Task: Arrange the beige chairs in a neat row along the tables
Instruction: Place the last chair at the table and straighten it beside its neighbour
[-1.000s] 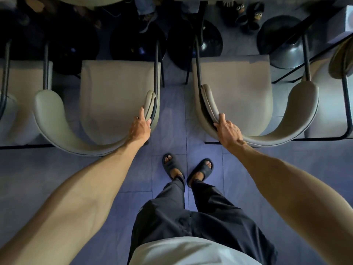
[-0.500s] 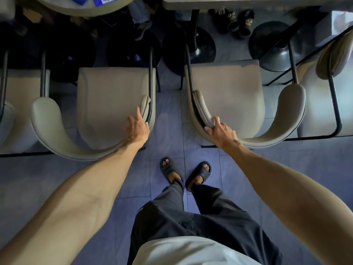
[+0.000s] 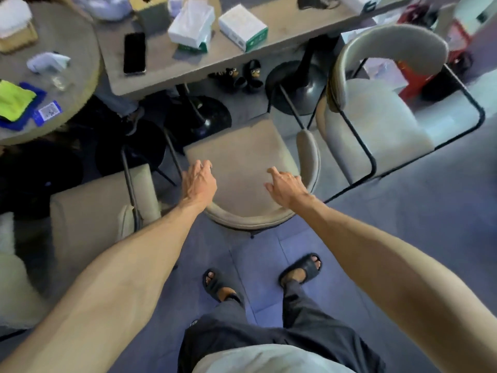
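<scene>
A beige chair [image 3: 242, 154] with a curved backrest stands right in front of me, its seat pointing toward the rectangular table [image 3: 166, 71]. My left hand [image 3: 199, 181] hovers over the left end of its backrest, fingers spread, holding nothing. My right hand [image 3: 286, 185] hovers over the right side of the backrest, fingers apart and loose. A second beige chair [image 3: 88, 211] stands to the left, close beside the middle one. A third beige chair [image 3: 376, 119] at the right is turned at an angle, its back toward the table.
A round table [image 3: 83, 84] at the left carries cloths and a card. The rectangular table holds a phone [image 3: 134, 52], tissue boxes [image 3: 192, 25] and cartons. Black table bases [image 3: 207, 117] and small slippers [image 3: 242, 75] sit underneath. Red bags [image 3: 419, 71] lie at the far right.
Both hands have let go of the two chairs' backrests. My left hand moved right onto the middle chair's side, and my view shifted up and to the right. I stepped right.
</scene>
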